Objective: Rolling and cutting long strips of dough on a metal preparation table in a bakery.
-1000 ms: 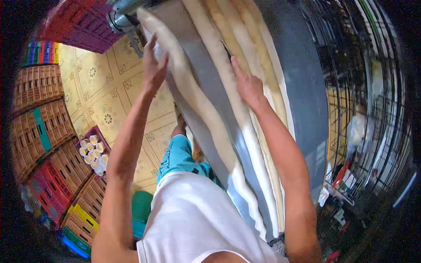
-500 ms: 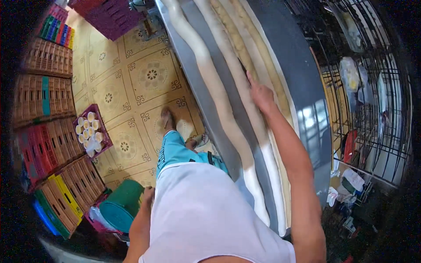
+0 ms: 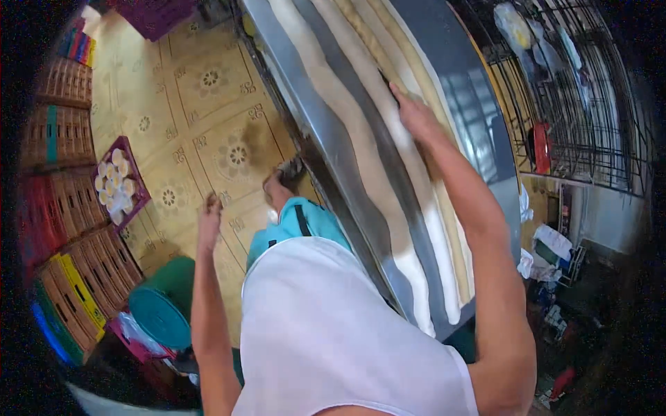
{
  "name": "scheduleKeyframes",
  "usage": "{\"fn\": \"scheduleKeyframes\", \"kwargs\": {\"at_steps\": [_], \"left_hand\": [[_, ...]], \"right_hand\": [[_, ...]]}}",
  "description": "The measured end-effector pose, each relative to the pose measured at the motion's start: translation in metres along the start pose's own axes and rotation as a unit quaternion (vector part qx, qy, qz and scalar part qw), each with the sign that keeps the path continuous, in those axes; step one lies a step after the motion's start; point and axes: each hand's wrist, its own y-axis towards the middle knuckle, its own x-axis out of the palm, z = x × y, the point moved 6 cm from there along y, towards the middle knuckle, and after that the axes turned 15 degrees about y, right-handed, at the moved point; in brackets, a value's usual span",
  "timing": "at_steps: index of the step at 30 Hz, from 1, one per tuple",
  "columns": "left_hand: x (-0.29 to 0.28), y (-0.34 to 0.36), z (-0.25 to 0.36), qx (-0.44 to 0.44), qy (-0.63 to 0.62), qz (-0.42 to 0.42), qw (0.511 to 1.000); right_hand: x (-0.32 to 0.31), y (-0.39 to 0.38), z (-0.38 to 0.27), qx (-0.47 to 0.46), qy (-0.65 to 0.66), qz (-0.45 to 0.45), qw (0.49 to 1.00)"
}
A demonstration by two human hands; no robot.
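Since the earlier frame, the left hand (image 3: 209,211) has been lowered off the worktop (image 3: 326,149) and is now hung at the side over the tiled floor (image 3: 184,104), fingers loosely curled, nothing held. Pressed flat, the right hand (image 3: 414,114) is laid on the long dough strips (image 3: 371,149), which are stretched lengthwise along the steel worktop.

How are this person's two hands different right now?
The right hand is stretched out flat on the long dough strips on the steel table, while the left hand hangs at the side over the tiled floor, touching nothing. The right reaches forward; the left points down. Both are bare.
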Motion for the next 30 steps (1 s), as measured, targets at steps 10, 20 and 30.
{"fn": "scheduleKeyframes", "kwargs": {"at_steps": [10,20,30], "left_hand": [[0.034,-0.296,-0.271,-0.224,-0.054,-0.035,0.973],[0.177,-0.55,-0.381,-0.138,0.13,-0.143,0.971],[0.324,-0.493,-0.164,-0.083,-0.038,-0.095,0.991]], "right_hand": [[0.023,-0.246,0.096,0.066,-0.008,-0.042,0.997],[0.075,-0.469,0.213,0.106,-0.017,-0.074,0.991],[0.114,-0.726,0.306,0.071,-0.002,-0.089,0.994]]}}
